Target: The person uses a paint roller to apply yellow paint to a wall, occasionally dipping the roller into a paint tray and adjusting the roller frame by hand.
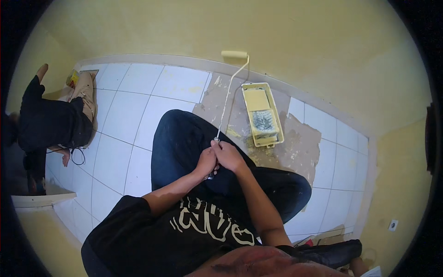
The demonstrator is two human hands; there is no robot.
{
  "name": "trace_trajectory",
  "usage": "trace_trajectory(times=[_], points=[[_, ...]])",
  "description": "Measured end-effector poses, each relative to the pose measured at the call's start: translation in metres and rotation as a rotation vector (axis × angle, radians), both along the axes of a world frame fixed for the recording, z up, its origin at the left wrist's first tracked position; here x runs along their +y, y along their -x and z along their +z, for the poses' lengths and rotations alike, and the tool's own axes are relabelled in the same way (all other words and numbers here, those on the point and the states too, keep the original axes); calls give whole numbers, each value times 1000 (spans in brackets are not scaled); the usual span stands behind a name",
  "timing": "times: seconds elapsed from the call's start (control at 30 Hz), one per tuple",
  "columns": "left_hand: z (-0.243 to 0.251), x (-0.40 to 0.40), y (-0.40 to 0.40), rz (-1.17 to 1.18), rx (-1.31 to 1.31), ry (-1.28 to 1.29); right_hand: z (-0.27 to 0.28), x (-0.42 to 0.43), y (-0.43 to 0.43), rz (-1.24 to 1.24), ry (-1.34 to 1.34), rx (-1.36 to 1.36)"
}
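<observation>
Both my hands grip the handle of a long-framed paint roller (234, 54). My left hand (206, 160) is wrapped round the handle, whose end shows just below it. Closer to the metal rod, my right hand (226, 154) holds the upper part of the handle, touching the left. The pale yellow roller cover is at the lower part of the yellow wall (277, 41), just above the skirting board. To the right of the rod, a paint tray (263, 116) with yellow paint lies on brown cardboard (301, 145) on the floor.
White floor tiles (116, 110) surround the cardboard, some with yellow smears. At the left another person (52, 121) in dark clothes sits near a container (72, 79) and a loop of black cable (78, 156). Part of one more person (332, 252) shows at the lower right. A socket (392, 225) is on the right wall.
</observation>
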State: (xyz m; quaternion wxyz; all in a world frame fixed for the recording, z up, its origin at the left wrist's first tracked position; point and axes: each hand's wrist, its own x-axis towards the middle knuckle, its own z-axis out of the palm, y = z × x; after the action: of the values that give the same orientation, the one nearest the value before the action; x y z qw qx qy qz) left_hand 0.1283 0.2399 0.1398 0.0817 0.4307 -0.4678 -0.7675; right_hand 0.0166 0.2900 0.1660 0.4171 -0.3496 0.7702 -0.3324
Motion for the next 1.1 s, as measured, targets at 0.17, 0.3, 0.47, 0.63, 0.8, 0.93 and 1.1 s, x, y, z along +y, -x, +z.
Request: trace_trajectory(times=[0.17,0.3,0.47,0.63,0.8,0.93,1.1], points=[[-7,3,-6,-4,-58,186,-38,-6,-8,-70,41,-59],[-12,4,-20,13,-18,315,-53,-10,-31,-284,230,-373],[35,-33,-44,-303,-61,303,-22,18,-41,-502,339,-578],[62,-120,-33,143,135,448,22,32,-65,-567,173,-759],[71,-206,43,478,419,366,37,12,-60,-648,129,-800],[32,-230,60,523,442,255,36,-10,-48,-569,133,-719],[1,-231,58,514,332,81,43,-32,-46,-618,113,-715]])
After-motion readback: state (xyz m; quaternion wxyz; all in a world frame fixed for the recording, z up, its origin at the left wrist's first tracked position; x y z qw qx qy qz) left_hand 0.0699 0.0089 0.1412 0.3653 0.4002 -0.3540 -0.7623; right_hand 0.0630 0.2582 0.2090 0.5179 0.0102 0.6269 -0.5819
